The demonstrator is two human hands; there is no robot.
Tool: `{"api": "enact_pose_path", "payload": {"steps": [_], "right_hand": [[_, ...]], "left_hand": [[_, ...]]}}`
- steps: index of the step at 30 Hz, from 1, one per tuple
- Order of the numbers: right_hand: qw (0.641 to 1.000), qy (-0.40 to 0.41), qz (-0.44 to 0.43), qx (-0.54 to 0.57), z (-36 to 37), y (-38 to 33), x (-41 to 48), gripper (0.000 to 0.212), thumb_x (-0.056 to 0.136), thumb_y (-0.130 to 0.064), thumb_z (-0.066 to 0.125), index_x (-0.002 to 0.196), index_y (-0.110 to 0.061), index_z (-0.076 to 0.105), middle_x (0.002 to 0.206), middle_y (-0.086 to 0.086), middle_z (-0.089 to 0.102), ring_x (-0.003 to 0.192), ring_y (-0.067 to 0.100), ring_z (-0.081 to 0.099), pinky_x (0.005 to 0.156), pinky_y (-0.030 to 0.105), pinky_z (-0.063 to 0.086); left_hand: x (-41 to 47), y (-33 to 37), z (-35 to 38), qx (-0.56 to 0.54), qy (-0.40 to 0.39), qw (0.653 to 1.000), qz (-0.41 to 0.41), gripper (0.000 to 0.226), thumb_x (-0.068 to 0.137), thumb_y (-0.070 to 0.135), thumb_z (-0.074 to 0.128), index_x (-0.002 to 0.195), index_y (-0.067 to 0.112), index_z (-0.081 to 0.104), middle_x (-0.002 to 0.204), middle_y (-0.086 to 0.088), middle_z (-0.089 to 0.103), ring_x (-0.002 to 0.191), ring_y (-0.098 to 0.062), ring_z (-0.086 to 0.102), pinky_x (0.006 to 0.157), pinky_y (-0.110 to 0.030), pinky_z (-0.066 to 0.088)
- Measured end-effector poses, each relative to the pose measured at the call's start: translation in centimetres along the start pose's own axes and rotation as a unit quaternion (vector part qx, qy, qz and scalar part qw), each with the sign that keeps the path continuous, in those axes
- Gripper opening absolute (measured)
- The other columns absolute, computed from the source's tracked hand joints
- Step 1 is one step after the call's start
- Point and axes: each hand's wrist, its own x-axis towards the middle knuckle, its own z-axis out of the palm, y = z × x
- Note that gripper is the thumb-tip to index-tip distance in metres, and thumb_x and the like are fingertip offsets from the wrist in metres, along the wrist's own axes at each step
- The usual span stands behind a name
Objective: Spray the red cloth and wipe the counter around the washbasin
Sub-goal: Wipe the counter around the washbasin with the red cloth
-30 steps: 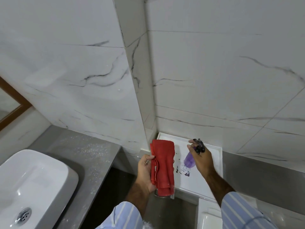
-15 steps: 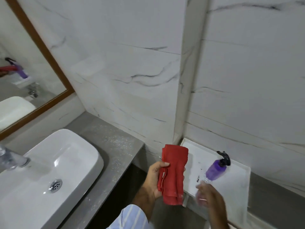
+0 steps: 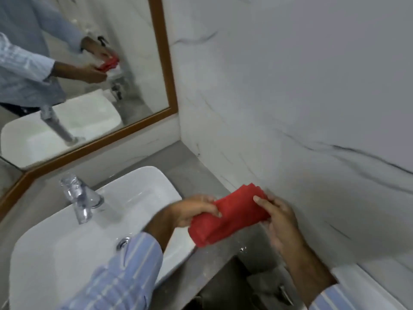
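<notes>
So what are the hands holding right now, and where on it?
Both hold the folded red cloth: the left hand grips its left edge, the right hand its right end, above the counter.

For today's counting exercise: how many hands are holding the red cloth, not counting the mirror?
2. The left hand grips the cloth at its basin-side end; the right hand grips the end by the wall. None seem hidden.

Both forearms wear light-blue shirt sleeves (image 3: pixel 125 271) with thin white stripes, cuffs ending short of the wrists. Nearer the washbasin (image 3: pixel 55 253) lies the left sleeve; hands are bare.
</notes>
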Motion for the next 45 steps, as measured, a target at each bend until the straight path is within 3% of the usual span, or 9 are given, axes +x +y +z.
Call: {"api": "enact_pose_path", "payload": {"steps": [3,8,15,21,25,29,35,41,45], "right_hand": [[0.994,-0.005,-0.04,-0.098,5.4,0.1,5.2,0.02,0.083,-0.006,0.082,0.101,-0.01,0.079,0.099,0.011,0.083,0.1,0.029,0.078,0.094,0.042,0.06],[0.941,-0.02,-0.171,-0.292,11.4,1.3,12.4,0.026,0.073,-0.021,0.086,0.097,-0.015,0.077,0.09,0.002,0.082,0.083,0.021,0.079,0.082,0.042,0.065],[0.698,-0.096,-0.322,-0.632,13.7,8.0,18.9,0.024,0.076,-0.007,0.083,0.097,-0.006,0.072,0.096,0.015,0.072,0.086,0.035,0.067,0.074,0.037,0.053],[0.586,-0.216,-0.285,-0.727,9.6,13.8,18.7,0.032,0.077,-0.025,0.068,0.107,-0.016,0.074,0.109,0.008,0.073,0.096,0.032,0.072,0.08,0.042,0.06],[0.6,-0.221,-0.306,-0.705,9.2,13.9,18.3,0.045,0.072,-0.036,0.07,0.114,-0.018,0.076,0.115,0.001,0.072,0.104,0.02,0.068,0.089,0.024,0.047],[0.577,-0.203,-0.389,-0.69,12.5,14.9,21.5,0.048,0.091,-0.025,0.059,0.136,-0.009,0.067,0.142,0.011,0.066,0.132,0.029,0.063,0.114,0.044,0.046],[0.523,-0.256,-0.359,-0.729,17.1,19.0,24.8,0.068,0.11,-0.05,0.018,0.162,-0.008,0.03,0.17,0.009,0.029,0.158,0.027,0.026,0.128,0.048,0.024],[0.464,-0.429,-0.435,-0.641,23.1,21.0,24.7,0.068,0.106,-0.044,0.042,0.165,-0.015,0.021,0.173,0.006,0.021,0.161,0.024,0.015,0.132,0.046,0.011],[0.516,-0.254,-0.406,-0.711,25.1,19.5,30.3,0.063,0.108,-0.042,0.03,0.16,-0.007,0.034,0.168,0.014,0.033,0.156,0.031,0.031,0.125,0.053,0.03]], "left_hand": [[1.9,4.0,-8.5,0.175,0.092,0.98,0.021,0.041,0.064,0.019,0.086,0.1,0.003,0.074,0.095,-0.016,0.071,0.079,-0.026,0.066,0.074,-0.034,0.05],[6.8,9.9,-16.5,0.449,0.191,0.87,0.065,0.021,0.077,0.02,0.084,0.095,0.024,0.074,0.093,0.009,0.073,0.096,-0.02,0.068,0.082,-0.028,0.051],[15.5,7.0,-19.5,0.614,0.208,0.759,0.064,0.025,0.085,0.015,0.071,0.109,0.02,0.074,0.118,-0.007,0.071,0.112,-0.032,0.066,0.09,-0.037,0.055],[18.3,0.5,-19.9,0.651,0.062,0.755,-0.039,0.039,0.084,0.013,0.075,0.122,0.023,0.075,0.131,-0.006,0.07,0.121,-0.032,0.066,0.102,-0.044,0.055],[13.2,0.6,-20.2,0.53,0.258,0.806,0.049,0.034,0.087,0.028,0.063,0.12,0.025,0.072,0.123,-0.006,0.072,0.116,-0.031,0.066,0.097,-0.04,0.056],[6.8,-3.2,-21.2,0.445,0.539,0.71,0.086,0.064,0.09,0.059,0.054,0.135,0.013,0.062,0.137,-0.01,0.063,0.133,-0.033,0.053,0.121,-0.047,0.034],[5.9,-7.3,-21.4,0.478,0.559,0.677,-0.024,0.099,0.091,0.084,0.015,0.162,0.016,0.028,0.172,-0.012,0.023,0.159,-0.036,0.019,0.129,-0.057,0.006],[7.1,-7.7,-21.4,0.477,0.581,0.659,-0.027,0.1,0.091,0.082,0.007,0.164,0.016,0.023,0.173,-0.013,0.016,0.159,-0.039,0.015,0.128,-0.062,0.006],[7.3,-7.8,-21.5,0.477,0.587,0.654,-0.022,0.1,0.091,0.081,0.009,0.163,0.014,0.024,0.173,-0.014,0.017,0.159,-0.038,0.014,0.128,-0.063,0.006]]}}
